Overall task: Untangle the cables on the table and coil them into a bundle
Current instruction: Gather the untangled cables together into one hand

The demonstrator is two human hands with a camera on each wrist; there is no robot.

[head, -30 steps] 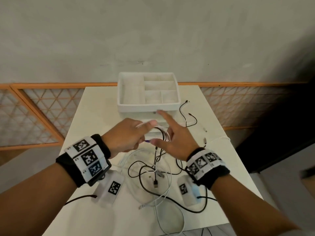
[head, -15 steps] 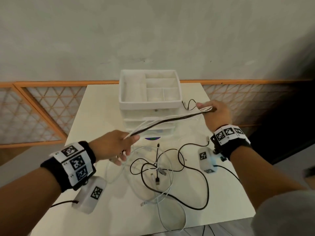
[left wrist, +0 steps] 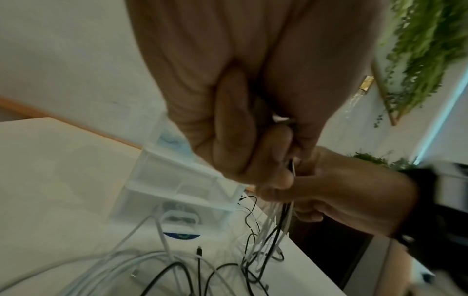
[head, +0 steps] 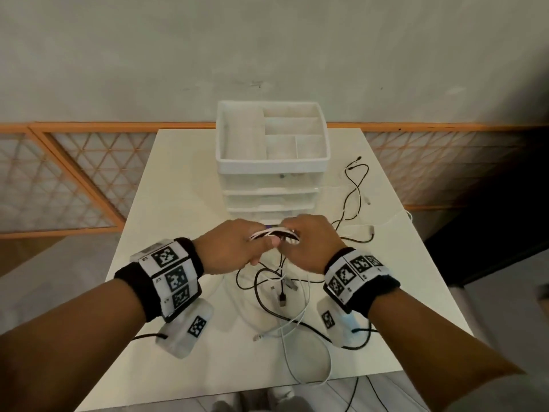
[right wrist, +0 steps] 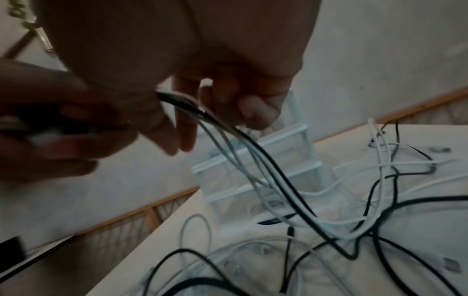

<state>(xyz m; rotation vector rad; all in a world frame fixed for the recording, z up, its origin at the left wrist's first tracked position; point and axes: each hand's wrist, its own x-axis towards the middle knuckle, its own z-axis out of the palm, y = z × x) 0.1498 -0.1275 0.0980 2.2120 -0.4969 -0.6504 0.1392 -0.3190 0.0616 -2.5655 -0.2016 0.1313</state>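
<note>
Thin white and black cables [head: 274,232]: my left hand [head: 234,248] and right hand [head: 309,243], apart a moment ago, now meet gripping them, adding one loop.

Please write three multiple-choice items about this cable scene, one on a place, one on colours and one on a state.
1. Where does the drawer organizer stand?
A. at the table's far edge
B. on the floor
C. at the near right corner

2. What colours are the cables held between the hands?
A. red and blue
B. white and black
C. all yellow

3. What is the left hand doing?
A. lying flat on the table
B. gripping the cables
C. opening a drawer

Answers: 1 A, it stands by the wall; 2 B, both wrist views show white and black strands; 3 B, its fingers curl round them, close to the right hand.
</note>
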